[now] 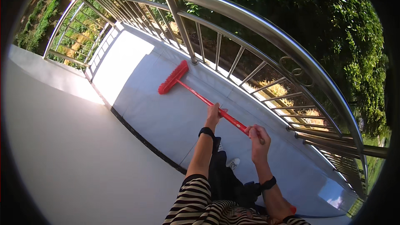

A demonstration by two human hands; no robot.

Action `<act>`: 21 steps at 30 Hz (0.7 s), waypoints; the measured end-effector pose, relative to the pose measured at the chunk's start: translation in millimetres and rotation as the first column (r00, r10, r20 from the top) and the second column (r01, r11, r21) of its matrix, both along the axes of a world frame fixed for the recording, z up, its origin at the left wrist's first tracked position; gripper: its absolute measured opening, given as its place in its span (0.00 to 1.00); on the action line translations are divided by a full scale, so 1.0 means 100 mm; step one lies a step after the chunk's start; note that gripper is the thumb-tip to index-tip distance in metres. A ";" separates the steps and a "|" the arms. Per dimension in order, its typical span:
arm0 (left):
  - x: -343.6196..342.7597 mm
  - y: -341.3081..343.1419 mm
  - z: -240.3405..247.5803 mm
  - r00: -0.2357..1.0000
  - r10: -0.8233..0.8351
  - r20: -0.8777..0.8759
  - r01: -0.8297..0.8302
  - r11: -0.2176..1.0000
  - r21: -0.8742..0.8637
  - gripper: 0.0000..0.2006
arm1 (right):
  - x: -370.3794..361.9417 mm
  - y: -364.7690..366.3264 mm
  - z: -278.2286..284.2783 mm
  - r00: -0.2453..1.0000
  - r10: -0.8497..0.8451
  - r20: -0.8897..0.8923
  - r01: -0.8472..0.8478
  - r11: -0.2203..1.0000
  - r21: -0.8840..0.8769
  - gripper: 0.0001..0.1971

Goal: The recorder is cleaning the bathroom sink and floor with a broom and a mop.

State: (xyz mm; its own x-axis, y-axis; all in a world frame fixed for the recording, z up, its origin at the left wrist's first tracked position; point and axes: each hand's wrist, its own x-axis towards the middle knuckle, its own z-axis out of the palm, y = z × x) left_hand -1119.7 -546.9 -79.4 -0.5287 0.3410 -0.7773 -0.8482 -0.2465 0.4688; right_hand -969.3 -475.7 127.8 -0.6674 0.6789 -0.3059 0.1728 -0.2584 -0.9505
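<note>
A red broom [196, 93] slants across the middle of the view, its wide bristle head at the upper left end, over the pale tiled floor close to the railing's foot. Partway down the handle, my left hand [213, 114] is closed around it. My right hand [259, 139] grips the handle near its top end, which pokes out past the fingers. Both wrists wear dark bands. Whether the bristles press on the tiles or hover just above them I cannot tell.
A curved metal railing [233, 8] with upright bars borders the far and right sides, green bushes beyond it. At left stands a white wall [83, 133] with a dark skirting strip along the floor [154, 116]. My white shoes [233, 163] show below my hands. Bright sunlight covers the far-left tiles.
</note>
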 end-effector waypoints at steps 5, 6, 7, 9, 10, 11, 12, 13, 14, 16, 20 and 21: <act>1.18 0.64 0.22 0.964 -0.237 0.124 0.240 0.971 -0.012 0.08 | 1.23 0.21 0.16 0.974 -0.226 -0.003 0.226 0.974 -0.027 0.04; 1.33 0.71 0.30 0.959 -0.253 0.129 0.256 0.967 -0.010 0.08 | 1.44 0.23 0.18 0.967 -0.254 -0.030 0.253 0.967 -0.030 0.05; 1.49 0.77 0.40 0.950 -0.272 0.151 0.264 0.962 0.071 0.08 | 1.66 0.27 0.23 0.956 -0.287 -0.058 0.286 0.958 -0.034 0.05; 1.85 0.81 0.55 0.930 -0.318 0.185 0.295 0.945 0.141 0.08 | 2.06 0.33 0.36 0.935 -0.353 -0.026 0.353 0.935 -0.033 0.04; 2.11 0.81 0.66 0.920 -0.341 0.195 0.320 0.938 0.132 0.09 | 2.30 0.31 0.50 0.916 -0.402 0.004 0.402 0.915 -0.029 0.04; 2.37 0.81 0.77 0.906 -0.370 0.204 0.350 0.928 0.127 0.10 | 2.56 0.28 0.67 0.915 -0.387 0.114 0.389 0.921 0.004 0.05; 2.69 0.79 0.97 0.869 -0.424 0.256 0.402 0.906 0.136 0.11 | 2.94 0.25 0.79 0.899 -0.369 0.234 0.365 0.929 0.061 0.07; 3.02 0.72 1.11 0.836 -0.462 0.297 0.440 0.887 0.139 0.12 | 3.30 0.22 0.97 0.874 -0.339 0.347 0.360 0.933 0.002 0.08; 3.36 0.66 1.14 0.751 -0.540 0.379 0.519 0.838 0.165 0.13 | 3.63 0.16 1.17 0.847 -0.284 0.450 0.347 0.936 -0.062 0.09; 4.02 0.54 1.38 0.647 -0.598 0.473 0.575 0.790 0.214 0.13 | 4.57 -0.07 1.35 0.840 -0.302 0.450 0.265 0.953 0.145 0.12; 4.92 0.19 1.25 0.431 -0.709 0.558 0.564 0.695 0.447 0.11 | 4.31 -0.26 2.11 0.398 -0.235 0.887 0.289 0.950 0.122 0.12; 4.99 0.19 1.22 0.374 -0.684 0.626 0.605 0.692 0.394 0.11 | 4.33 -0.24 2.09 0.418 -0.141 0.897 0.208 0.976 0.056 0.13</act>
State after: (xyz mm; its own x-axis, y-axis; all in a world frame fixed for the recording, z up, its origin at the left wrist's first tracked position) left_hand -620.7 -528.3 42.6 0.5547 0.4178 -0.7195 -0.7961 0.5179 -0.3131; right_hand -536.7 -500.0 336.6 0.1330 0.7069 -0.6947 0.8587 -0.4321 -0.2754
